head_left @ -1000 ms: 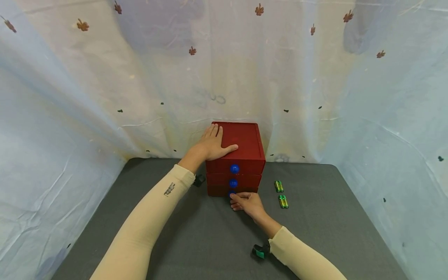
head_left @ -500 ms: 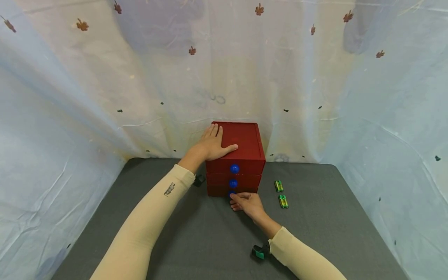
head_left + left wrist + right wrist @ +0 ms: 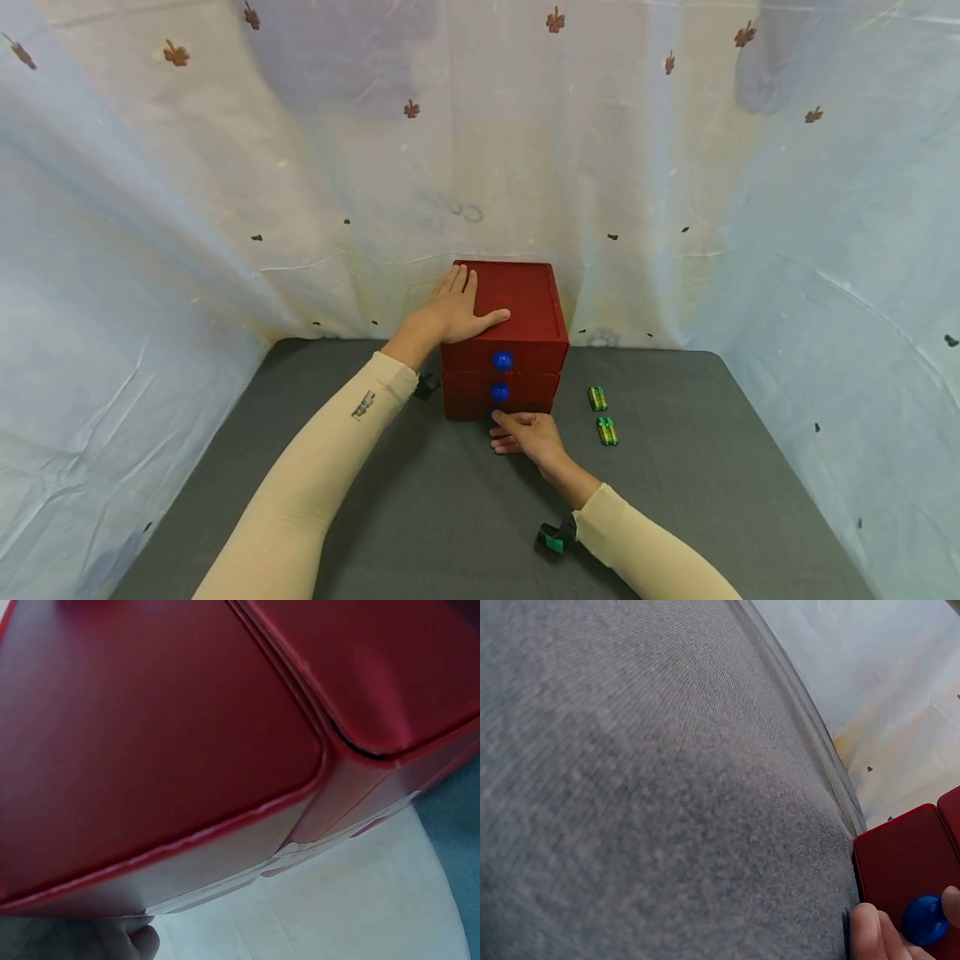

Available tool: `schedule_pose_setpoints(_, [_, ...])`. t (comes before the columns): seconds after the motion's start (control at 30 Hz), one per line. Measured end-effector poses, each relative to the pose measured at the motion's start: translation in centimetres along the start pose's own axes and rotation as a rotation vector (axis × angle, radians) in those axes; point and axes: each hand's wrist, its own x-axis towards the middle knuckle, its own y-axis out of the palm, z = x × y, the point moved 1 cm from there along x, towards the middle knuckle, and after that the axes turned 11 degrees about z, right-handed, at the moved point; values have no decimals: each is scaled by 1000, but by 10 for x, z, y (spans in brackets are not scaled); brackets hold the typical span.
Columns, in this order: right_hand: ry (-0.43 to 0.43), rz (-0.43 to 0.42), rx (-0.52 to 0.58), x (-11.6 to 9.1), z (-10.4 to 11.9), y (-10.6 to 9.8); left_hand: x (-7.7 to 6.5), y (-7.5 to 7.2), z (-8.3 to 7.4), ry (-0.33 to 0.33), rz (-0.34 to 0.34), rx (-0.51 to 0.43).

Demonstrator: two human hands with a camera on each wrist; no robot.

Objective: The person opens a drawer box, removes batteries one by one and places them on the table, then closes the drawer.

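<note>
The lowest blue knob [image 3: 925, 921] of the red drawer box [image 3: 521, 304], pinched by the right hand [image 3: 529, 438], which is the nearer hand to it. The box lies ahead and slightly left of that hand, its depth running away from it. Beyond and above, the left hand [image 3: 452, 317] rests on the box top, fingers spread. Rightward of the right hand (apart from it, as I see it), a near battery pair [image 3: 607, 432] and a far battery pair [image 3: 597, 399] lie on the grey counter [image 3: 667, 492].
</note>
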Motion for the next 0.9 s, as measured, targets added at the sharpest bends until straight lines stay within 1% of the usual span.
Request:
schedule_pose_setpoints(0.47, [18, -2, 28, -2, 0, 0, 2, 1, 2, 2, 2, 2])
schedule_pose_setpoints(0.7, [14, 15, 13, -10, 0, 1, 1, 0, 1, -3, -8, 5])
schedule_pose_setpoints(0.9, [21, 30, -5, -15, -5, 2, -1, -1, -1, -4, 0, 2])
